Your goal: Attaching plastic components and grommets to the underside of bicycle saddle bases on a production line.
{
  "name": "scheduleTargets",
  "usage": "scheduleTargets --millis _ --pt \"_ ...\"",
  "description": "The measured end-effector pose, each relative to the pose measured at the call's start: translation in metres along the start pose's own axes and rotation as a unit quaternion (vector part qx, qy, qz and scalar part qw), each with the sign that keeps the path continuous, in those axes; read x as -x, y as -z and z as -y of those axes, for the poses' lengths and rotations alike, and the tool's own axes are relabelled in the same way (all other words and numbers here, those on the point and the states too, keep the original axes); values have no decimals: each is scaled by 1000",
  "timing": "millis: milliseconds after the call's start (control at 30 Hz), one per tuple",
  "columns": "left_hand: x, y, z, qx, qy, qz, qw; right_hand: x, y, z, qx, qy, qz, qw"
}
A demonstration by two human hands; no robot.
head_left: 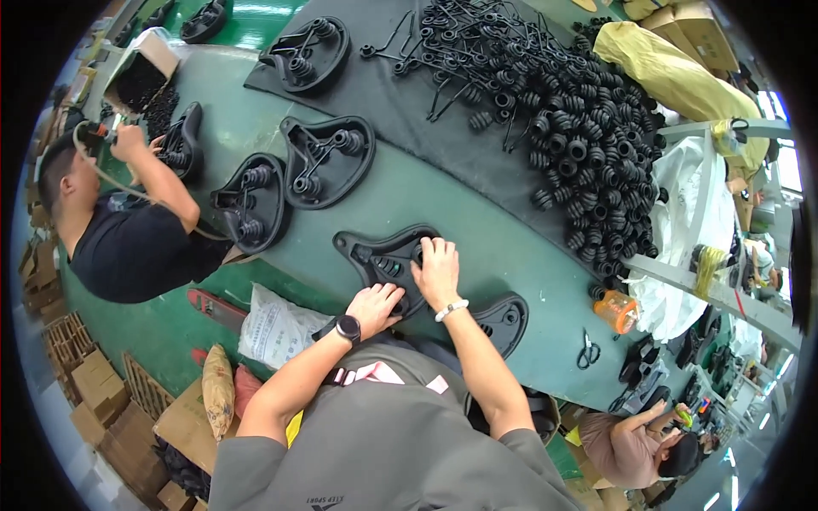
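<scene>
A black bicycle saddle [362, 252] lies underside up on the green table in front of me. My left hand [376, 308] is closed on its near end, fingers curled at a round black fitting. My right hand [438, 271] bends its fingers over the saddle's right side, closed on a dark round part mostly hidden beneath them. Between both hands a ribbed black spring cover [388, 266] shows inside the saddle. Another upturned saddle [509, 321] rests by my right forearm, partly covered by it.
Several saddles fitted with ribbed covers, like this saddle [328, 162], lie to the left. A pile of black ribbed covers [588, 153] and wire frames [469, 43] spreads at far right. Scissors [588, 349] and an orange jar [615, 312] sit right. A co-worker [141, 243] holds a tool at left.
</scene>
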State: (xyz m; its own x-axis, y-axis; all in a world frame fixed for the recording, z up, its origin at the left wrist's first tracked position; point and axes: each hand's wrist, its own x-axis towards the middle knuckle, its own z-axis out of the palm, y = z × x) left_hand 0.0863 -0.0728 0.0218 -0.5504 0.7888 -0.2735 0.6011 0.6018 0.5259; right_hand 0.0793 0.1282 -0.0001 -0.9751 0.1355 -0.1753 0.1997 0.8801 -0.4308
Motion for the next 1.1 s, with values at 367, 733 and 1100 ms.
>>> scheduleTargets --millis 367,733,1100 --pt "-55 60 77 76 56 -191 977 -167 46 -79 -249 -167 -151 942" --pt "-55 15 97 134 38 -209 968 -350 60 -45 -534 -338 -105 768" --pt "-49 5 78 109 80 -226 965 -63 112 -64 -496 -281 -193 798"
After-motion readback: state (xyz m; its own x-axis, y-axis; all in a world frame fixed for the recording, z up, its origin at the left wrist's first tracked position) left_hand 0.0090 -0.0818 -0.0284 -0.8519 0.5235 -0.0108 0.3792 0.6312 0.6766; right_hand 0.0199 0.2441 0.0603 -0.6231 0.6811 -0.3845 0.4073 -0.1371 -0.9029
